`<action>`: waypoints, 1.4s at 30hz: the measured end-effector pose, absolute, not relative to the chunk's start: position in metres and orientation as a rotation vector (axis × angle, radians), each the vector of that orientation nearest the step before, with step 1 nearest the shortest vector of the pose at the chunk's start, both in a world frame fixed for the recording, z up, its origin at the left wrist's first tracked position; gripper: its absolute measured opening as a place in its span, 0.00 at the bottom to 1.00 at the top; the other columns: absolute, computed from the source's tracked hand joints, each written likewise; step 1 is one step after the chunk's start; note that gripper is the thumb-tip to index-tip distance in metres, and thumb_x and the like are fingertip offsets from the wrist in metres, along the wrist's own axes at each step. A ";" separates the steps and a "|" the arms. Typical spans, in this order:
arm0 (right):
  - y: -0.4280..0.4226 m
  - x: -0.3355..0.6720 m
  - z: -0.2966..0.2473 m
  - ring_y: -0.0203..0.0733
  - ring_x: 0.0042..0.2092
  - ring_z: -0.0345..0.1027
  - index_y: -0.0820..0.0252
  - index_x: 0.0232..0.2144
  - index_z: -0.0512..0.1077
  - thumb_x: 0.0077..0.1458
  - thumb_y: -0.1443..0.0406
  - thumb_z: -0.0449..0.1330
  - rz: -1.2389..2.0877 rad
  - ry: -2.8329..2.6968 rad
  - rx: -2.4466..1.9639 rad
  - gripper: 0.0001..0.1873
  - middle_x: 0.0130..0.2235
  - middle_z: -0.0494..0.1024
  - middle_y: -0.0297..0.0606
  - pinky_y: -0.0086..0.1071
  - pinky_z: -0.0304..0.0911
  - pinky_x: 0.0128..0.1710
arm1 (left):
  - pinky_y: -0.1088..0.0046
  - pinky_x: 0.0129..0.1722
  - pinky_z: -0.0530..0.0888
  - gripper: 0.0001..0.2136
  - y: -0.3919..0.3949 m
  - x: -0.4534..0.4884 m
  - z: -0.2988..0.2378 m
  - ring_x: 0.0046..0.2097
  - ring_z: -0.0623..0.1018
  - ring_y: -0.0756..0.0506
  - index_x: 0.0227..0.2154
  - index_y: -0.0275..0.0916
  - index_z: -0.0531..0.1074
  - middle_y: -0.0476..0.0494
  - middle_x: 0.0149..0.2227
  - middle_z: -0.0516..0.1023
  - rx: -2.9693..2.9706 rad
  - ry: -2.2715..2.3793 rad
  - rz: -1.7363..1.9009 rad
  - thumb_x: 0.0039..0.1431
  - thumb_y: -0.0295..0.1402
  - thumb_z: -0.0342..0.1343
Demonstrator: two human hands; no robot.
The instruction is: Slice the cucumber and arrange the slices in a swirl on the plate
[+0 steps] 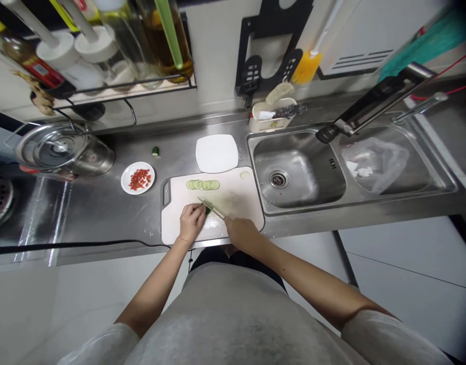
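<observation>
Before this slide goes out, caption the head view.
Left hand on a green vegetable, right hand holding a knife to it, a row of pale slices on the cutting board.

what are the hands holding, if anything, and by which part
Right hand: the knife, by its handle. Left hand: the green vegetable; exact grip hidden.

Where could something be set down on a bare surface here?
Steel counter, left of the cutting board, between the round plate and black cable; also the white square plate behind the board. Crowded: the board's middle, with left hand, right hand, knife and green slices; and the bottle shelf.
</observation>
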State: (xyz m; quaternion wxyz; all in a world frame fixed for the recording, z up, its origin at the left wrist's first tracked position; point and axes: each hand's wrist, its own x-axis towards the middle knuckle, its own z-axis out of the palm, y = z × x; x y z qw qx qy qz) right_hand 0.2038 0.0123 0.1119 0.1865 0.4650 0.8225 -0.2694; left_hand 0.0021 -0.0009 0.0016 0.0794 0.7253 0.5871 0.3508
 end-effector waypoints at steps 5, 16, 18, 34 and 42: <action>0.015 0.203 0.107 0.49 0.40 0.76 0.64 0.44 0.68 0.59 0.72 0.49 -0.736 2.307 1.308 0.12 0.35 0.79 0.48 0.33 0.67 0.36 | 0.67 0.41 0.72 0.08 0.000 0.002 0.003 0.39 0.73 0.47 0.38 0.41 0.77 0.42 0.36 0.75 2.173 1.748 1.040 0.62 0.32 0.53; 0.021 0.205 0.108 0.48 0.43 0.75 0.65 0.46 0.69 0.59 0.73 0.47 -0.788 2.307 1.287 0.15 0.38 0.79 0.49 0.33 0.66 0.39 | 0.66 0.42 0.72 0.09 0.000 0.001 0.002 0.40 0.74 0.46 0.40 0.41 0.77 0.42 0.37 0.75 2.164 1.754 1.009 0.63 0.33 0.52; 0.022 0.205 0.107 0.48 0.42 0.75 0.65 0.46 0.69 0.59 0.72 0.47 -0.800 2.314 1.278 0.15 0.39 0.79 0.49 0.34 0.66 0.39 | 0.66 0.42 0.72 0.09 0.000 0.002 0.002 0.40 0.74 0.46 0.40 0.41 0.77 0.42 0.36 0.75 2.147 1.753 1.009 0.63 0.33 0.52; 0.024 0.212 0.098 0.47 0.43 0.75 0.65 0.46 0.69 0.60 0.71 0.47 -0.789 2.313 1.233 0.16 0.42 0.78 0.50 0.34 0.66 0.39 | 0.65 0.44 0.73 0.09 0.000 0.002 0.001 0.42 0.74 0.46 0.42 0.42 0.77 0.42 0.38 0.75 2.125 1.729 1.016 0.63 0.32 0.52; 0.025 0.210 0.093 0.46 0.44 0.74 0.65 0.47 0.70 0.59 0.72 0.47 -0.807 2.306 1.257 0.17 0.42 0.78 0.50 0.34 0.66 0.40 | 0.65 0.44 0.73 0.09 0.000 0.002 0.000 0.42 0.74 0.45 0.42 0.42 0.77 0.41 0.38 0.76 2.110 1.734 1.027 0.63 0.33 0.52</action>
